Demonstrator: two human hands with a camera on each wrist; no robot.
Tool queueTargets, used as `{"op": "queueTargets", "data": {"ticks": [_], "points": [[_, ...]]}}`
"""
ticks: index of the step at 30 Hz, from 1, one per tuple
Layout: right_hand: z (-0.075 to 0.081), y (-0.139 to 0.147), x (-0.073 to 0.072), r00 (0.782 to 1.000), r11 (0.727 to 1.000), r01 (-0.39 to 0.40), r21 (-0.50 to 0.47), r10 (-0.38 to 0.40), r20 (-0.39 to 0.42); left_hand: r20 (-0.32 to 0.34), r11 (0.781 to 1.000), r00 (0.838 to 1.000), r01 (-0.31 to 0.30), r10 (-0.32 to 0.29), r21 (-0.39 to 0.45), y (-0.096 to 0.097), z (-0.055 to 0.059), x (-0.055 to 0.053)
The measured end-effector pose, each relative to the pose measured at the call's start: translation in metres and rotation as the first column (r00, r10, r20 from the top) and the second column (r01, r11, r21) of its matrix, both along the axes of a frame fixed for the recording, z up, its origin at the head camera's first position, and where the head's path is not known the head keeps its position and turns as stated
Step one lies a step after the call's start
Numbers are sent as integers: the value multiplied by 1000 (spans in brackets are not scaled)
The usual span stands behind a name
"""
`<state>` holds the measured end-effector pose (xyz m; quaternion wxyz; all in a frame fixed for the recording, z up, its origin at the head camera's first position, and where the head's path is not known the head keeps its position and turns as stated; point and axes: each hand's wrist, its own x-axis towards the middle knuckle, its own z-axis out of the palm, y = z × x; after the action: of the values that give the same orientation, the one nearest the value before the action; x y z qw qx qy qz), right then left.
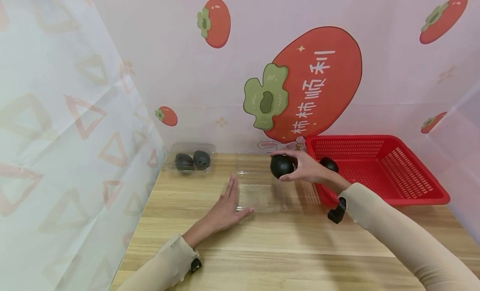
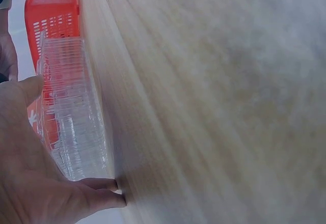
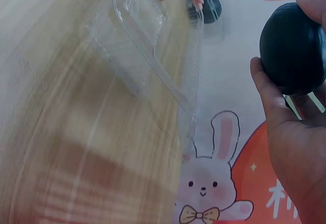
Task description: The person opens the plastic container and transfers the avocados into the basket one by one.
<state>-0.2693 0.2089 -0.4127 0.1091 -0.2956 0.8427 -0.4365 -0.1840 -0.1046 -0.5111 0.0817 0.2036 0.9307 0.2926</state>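
Observation:
My right hand (image 1: pixel 305 168) grips a dark, glossy avocado (image 1: pixel 281 166) between thumb and fingers, above the right part of a clear plastic clamshell box (image 1: pixel 258 208). The box stands open on the table, its transparent parts hard to tell apart. At its left side rests my left hand (image 1: pixel 226 209), fingers straight along the edge and thumb by the front corner. In the left wrist view the thumb is near the upper edge of the box (image 2: pixel 76 132) and the fingertips reach the table. The right wrist view shows the avocado (image 3: pixel 293 48) held clear of the box.
A red plastic basket (image 1: pixel 420 201) stands at the right, with another avocado (image 1: pixel 329 164) at its left side. Back left is a clear box (image 1: pixel 211 147) holding two dark avocados (image 1: pixel 184 162). Wood-grain table (image 1: pixel 240 249) lies in front; printed sheets (image 1: pixel 187 66) rise behind and at the sides.

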Motion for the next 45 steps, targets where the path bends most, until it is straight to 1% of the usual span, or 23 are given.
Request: {"op": "queueTargets", "data": {"ticks": [7,15,22,29,37,42,45], "points": [[1,10,-5,1000,1000,9,-26,-10,-3,-6,1000,1000,1,-1,4,0,-2,0],[5,23,-10,999,999,23,-46,-22,23,-5,1000,1000,-5,5,8,1,-1,0],[9,36,-15,998,999,54,-3,-54,9,6,1000,1000,-11,11,-2,1,-1,0],[11,46,-22,997,997,76,30,-76,1,12,1000,1000,-14,13,11,1,0,0],[13,56,-24,993,993,112,23,-113,22,14,1000,1000,-11,11,4,1,0,0],[13,66,-25,989,989,144,43,-145,32,13,1000,1000,-3,3,-7,1,-1,0],[12,73,-26,984,985,170,39,-172,50,18,1000,1000,2,-2,-6,1,0,1]]}}
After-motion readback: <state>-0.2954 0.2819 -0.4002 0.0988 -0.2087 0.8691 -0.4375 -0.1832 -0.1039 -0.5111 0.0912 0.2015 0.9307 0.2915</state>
